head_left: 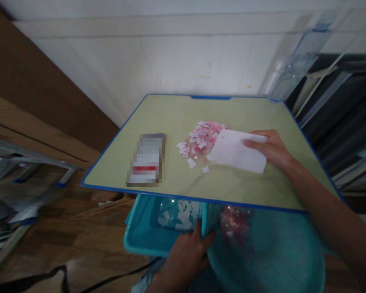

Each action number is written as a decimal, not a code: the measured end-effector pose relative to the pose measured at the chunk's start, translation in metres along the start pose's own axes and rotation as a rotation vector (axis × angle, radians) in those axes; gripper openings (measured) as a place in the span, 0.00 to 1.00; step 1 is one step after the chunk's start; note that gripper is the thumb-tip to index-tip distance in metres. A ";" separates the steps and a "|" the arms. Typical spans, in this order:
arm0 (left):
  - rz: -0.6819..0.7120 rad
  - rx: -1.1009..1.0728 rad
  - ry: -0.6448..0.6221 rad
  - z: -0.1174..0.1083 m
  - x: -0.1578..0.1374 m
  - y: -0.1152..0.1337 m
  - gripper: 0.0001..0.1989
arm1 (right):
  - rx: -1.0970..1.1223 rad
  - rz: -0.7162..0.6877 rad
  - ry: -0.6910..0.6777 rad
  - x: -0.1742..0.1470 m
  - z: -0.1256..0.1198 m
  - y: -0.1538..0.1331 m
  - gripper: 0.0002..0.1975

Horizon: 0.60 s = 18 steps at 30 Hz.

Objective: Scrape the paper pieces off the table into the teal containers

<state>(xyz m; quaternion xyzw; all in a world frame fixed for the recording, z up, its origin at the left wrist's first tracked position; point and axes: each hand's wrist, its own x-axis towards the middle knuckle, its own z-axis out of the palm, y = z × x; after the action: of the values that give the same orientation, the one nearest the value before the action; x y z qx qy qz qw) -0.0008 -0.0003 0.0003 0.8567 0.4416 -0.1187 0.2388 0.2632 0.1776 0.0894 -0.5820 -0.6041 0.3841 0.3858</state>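
Note:
A white card [240, 151] is pinched in my right hand [271, 148], thumb on top, held low over the table. Its left edge reaches the pile of small pink and white paper squares [203, 136]. A few loose white squares [191, 163] lie at the front of the pile. Below the table's front edge, my left hand [189, 250] grips the right rim of a rectangular teal bin [140, 240], index finger and thumb on either side. White paper pieces [184, 213] lie inside this bin, partly hidden under the table.
The yellowish table [247, 114] has a blue edge and stands against a white wall. A blurred-out flat object [146, 158] lies at its left. Right of the bin, a round teal basin [277, 252] holds a clear bag with red contents [234, 224]. A clear bottle [299, 61] stands at the back right.

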 end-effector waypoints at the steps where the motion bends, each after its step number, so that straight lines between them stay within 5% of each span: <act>1: 0.000 0.005 0.001 0.000 0.000 0.000 0.27 | 0.002 0.014 0.035 0.001 -0.003 0.000 0.13; 6: -0.002 0.025 0.007 0.001 -0.001 0.001 0.27 | 0.031 0.091 -0.024 0.001 -0.013 0.000 0.13; 12: -0.011 0.020 0.014 0.003 -0.001 0.001 0.25 | 0.040 0.041 0.149 0.002 -0.010 0.003 0.13; 18: -0.017 0.009 -0.020 0.000 0.000 0.001 0.27 | 0.006 0.058 0.015 -0.001 -0.011 0.000 0.14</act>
<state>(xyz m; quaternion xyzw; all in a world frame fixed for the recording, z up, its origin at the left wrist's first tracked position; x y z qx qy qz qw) 0.0002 -0.0005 0.0006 0.8527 0.4459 -0.1311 0.2384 0.2734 0.1766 0.0938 -0.6009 -0.5829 0.3924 0.3810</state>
